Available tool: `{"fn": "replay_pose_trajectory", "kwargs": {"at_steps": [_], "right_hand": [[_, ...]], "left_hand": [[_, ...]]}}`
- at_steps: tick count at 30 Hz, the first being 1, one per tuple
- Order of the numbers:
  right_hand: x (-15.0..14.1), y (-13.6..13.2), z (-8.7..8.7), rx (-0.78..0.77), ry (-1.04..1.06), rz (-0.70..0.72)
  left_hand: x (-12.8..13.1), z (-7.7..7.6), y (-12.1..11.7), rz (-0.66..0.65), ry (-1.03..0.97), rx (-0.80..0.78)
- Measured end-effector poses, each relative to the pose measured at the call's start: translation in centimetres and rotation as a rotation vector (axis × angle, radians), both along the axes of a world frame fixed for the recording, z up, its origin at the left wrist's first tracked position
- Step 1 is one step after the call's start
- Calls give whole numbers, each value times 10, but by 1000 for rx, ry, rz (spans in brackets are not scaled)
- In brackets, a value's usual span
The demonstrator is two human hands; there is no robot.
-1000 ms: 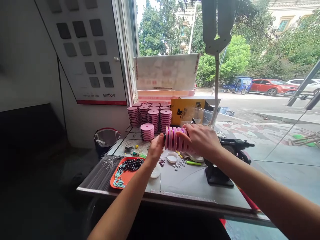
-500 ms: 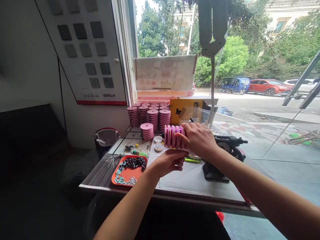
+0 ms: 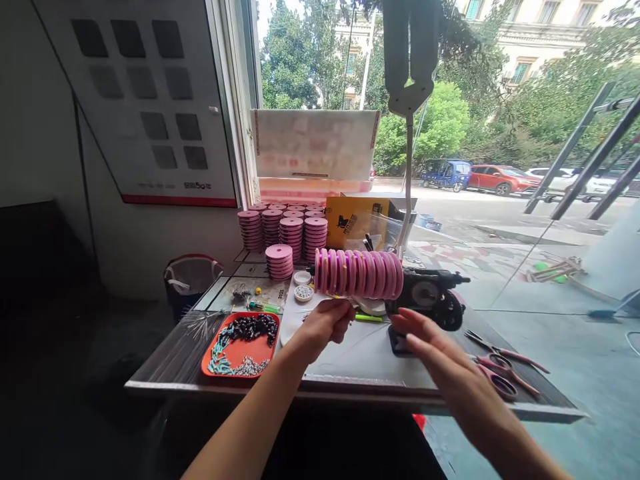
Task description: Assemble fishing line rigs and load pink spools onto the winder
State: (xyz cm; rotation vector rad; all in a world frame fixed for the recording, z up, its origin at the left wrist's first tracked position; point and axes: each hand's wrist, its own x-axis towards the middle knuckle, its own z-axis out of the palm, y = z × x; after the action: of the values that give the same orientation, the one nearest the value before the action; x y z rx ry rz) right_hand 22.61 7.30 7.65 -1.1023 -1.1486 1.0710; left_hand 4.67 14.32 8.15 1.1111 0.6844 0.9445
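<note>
A row of pink grooved discs (image 3: 359, 275) lies sideways on the shaft of a black hand-cranked winder (image 3: 425, 293); thin purple and yellow bits show between the discs at its left end. Just below this row, my left hand (image 3: 327, 322) is closed in a pinch, and whatever lies between its fingertips is too small to make out. My right hand (image 3: 440, 350) is off the discs, in front of the winder's base, with its fingers stretched out and nothing visible in them.
An orange tray (image 3: 245, 347) of dark, teal and silvery small parts sits left. Behind it stand stacks of pink discs (image 3: 279, 261), a small dish of beads (image 3: 303, 293) and a yellow box (image 3: 350, 220). Scissors (image 3: 500, 380) and pliers (image 3: 520, 357) lie at the right edge.
My right hand has let go of the pink discs and moved down and right, uncovering the whole row. My left hand stays closed below them. The view has swung slightly right.
</note>
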Motion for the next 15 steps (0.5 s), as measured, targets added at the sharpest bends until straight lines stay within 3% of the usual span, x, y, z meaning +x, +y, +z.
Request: {"fn": "replay_pose_trajectory", "kwargs": {"at_steps": [3,8,12,15], "right_hand": [[-23,10,-15,-37,149,26],[-41,29,-16,8,200,7],[-35,8,-14,30,62,-21],[-25,-7,-13,113,11,-206]], "left_hand": [[0,1,-1,-17,8,-4],[-1,1,0,-12,13,5],[-1,0,3,-12,15,-2],[-1,0,5,-16,16,-6]]}}
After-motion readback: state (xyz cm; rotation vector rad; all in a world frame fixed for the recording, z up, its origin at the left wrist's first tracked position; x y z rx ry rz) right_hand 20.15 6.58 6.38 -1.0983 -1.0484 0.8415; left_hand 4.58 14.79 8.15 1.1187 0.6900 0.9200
